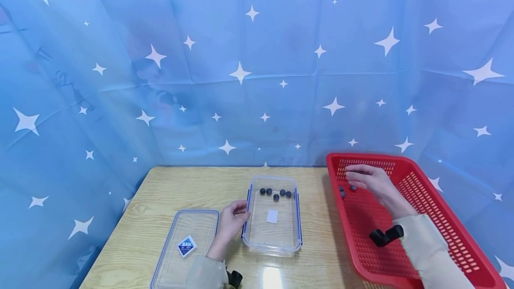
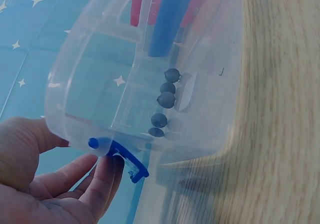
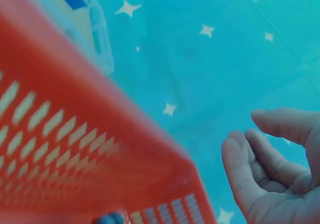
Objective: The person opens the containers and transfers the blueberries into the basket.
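A clear plastic container with blue side latches stands on the table. Several dark round berries, which look like blueberries, lie inside it toward the far end, by a white patch. My left hand rests against the container's left side, its loosely bent fingers at the rim and the blue latch. Over the far part of a red basket hovers my right hand, fingers gently curved and apart from the thumb, with nothing between them. Below it a few berries lie in the basket.
A clear lid with a blue edge and a blue-and-white label lies left of the container, partly under my left forearm. Behind the wooden table hangs a blue star-patterned cloth. The basket's raised walls stand at the right.
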Demonstrator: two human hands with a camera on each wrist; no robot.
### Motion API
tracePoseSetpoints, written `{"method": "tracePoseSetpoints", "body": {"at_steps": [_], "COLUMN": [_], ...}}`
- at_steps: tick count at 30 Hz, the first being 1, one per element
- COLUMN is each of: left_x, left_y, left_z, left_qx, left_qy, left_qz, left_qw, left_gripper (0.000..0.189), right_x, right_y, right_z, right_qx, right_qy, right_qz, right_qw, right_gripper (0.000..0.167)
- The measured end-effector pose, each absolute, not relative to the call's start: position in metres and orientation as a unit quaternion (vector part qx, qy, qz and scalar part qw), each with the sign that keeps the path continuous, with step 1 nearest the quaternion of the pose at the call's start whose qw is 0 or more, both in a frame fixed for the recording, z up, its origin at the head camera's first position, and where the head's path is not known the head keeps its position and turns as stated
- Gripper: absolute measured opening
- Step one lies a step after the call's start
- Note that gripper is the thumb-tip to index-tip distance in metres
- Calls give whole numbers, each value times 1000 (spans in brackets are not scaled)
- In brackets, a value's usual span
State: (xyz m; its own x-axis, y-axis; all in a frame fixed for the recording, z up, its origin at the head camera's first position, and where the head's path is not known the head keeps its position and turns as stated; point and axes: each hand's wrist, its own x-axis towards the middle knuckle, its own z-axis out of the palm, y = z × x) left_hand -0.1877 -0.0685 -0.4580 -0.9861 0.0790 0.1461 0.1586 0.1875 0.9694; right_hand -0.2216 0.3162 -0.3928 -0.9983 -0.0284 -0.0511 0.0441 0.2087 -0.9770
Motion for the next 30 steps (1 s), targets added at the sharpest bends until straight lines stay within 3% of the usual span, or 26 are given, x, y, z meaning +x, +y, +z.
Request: {"method": "tracePoseSetpoints", "body": {"at_steps": [4,9,30], "left_x": [-188,-187,-192], "left_y": [-69,-69,-70], "left_z": [-458,-457,-466], "left_qx": [-81,-81,-73], "left_qy": [-769,-770,-770], "left_qz": [-633,-632,-633], "left_qw": [32,30,32], "left_gripper": [30,30,31], "right_x": [-229,-237,-258], "right_y": [298,275,200], "right_z": [-387,-381,-390], "right_qx": [0,-1,-19], "right_qy": [779,775,758], "right_qz": [-627,-631,-648], "right_qw": [33,35,74], "right_gripper": [51,55,38]}}
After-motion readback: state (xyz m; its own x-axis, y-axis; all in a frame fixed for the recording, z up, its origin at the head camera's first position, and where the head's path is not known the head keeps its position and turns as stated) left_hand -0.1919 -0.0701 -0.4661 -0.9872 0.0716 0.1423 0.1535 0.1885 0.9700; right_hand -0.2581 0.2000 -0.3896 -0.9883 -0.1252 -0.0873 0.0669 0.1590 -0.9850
